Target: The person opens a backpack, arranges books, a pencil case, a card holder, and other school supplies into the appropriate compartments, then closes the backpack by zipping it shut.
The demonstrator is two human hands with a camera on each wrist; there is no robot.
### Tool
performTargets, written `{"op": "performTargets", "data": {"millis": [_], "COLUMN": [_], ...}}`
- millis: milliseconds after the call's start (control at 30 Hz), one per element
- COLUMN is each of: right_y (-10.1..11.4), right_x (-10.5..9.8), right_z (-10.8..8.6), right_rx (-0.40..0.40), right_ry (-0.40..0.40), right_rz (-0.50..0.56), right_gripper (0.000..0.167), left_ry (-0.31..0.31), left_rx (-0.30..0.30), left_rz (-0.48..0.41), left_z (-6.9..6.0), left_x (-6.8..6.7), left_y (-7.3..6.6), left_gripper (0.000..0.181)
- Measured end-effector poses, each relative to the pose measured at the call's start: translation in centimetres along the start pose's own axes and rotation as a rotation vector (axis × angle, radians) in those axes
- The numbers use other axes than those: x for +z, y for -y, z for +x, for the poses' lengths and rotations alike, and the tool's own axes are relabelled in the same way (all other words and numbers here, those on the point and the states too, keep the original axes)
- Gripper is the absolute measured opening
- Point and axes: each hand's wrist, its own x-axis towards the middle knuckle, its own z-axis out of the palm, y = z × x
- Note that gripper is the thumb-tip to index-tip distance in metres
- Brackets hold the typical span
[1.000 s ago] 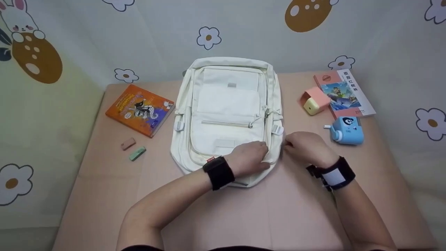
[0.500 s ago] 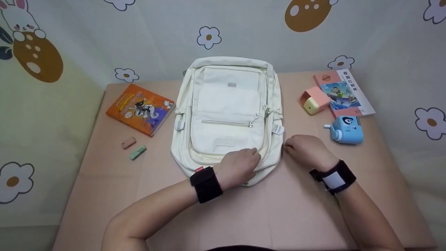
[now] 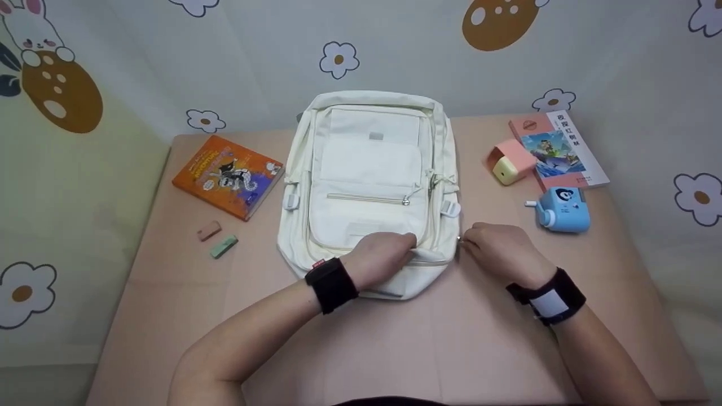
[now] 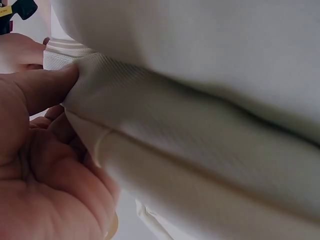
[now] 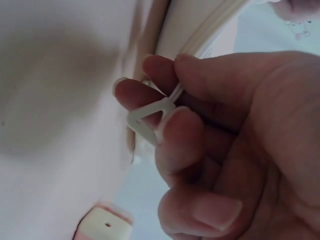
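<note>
A cream backpack (image 3: pixel 369 163) lies front up in the middle of the table. My left hand (image 3: pixel 381 258) is at its lower front. Close up in the left wrist view, the thumb and fingers of that left hand (image 4: pixel 55 175) pinch the fabric edge (image 4: pixel 110 82) beside a zipper band. Just off the bag's lower right side is my right hand (image 3: pixel 505 254), fingers curled. It holds a zipper pull (image 5: pixel 141 130), a pale triangular loop on a thin cord, as the right wrist view shows. The zipper's slider is hard to make out.
On the left lie an orange book (image 3: pixel 228 177), a pink eraser (image 3: pixel 209 231) and a green eraser (image 3: pixel 224 247). To the right are a pink-and-yellow box-like object (image 3: pixel 512 162), a pink-and-white book (image 3: pixel 555 149) and a blue crank sharpener (image 3: pixel 566 210). A printed curtain (image 3: pixel 265 73) hangs behind.
My left hand has shifted left along the bag's lower front, away from its right edge. My right hand has moved slightly toward the person, along the bag's side.
</note>
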Motion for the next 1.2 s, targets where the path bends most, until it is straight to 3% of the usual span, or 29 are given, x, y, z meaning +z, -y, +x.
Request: {"op": "performTargets", "data": {"millis": [467,700,900,1200], "right_y": [1.9,1.5,1.3,1.4], "right_x": [-1.0,-0.6,0.0,0.0], "right_z": [-1.0,-1.0,-1.2,-1.6], "right_rx": [0.001,-0.030,-0.069,-0.012], "right_ry": [0.136,0.068,-0.042,0.047], "right_rz": [0.055,0.049,0.025,0.032], "right_gripper": [0.016,0.012,0.014,0.013], "left_ry": [-0.001,0.009,0.008,-0.024], "left_rx": [-0.012,0.006,-0.005,-0.016], "left_rz": [-0.021,0.046,0.015,-0.067], "left_z": [-0.1,-0.5,-1.1,-3.0], "left_x": [0.1,0.2,0.0,-0.7], "left_y": [0.1,0.0,0.3,2.2], "left_gripper": [0.019,0.018,0.013,0.014]}}
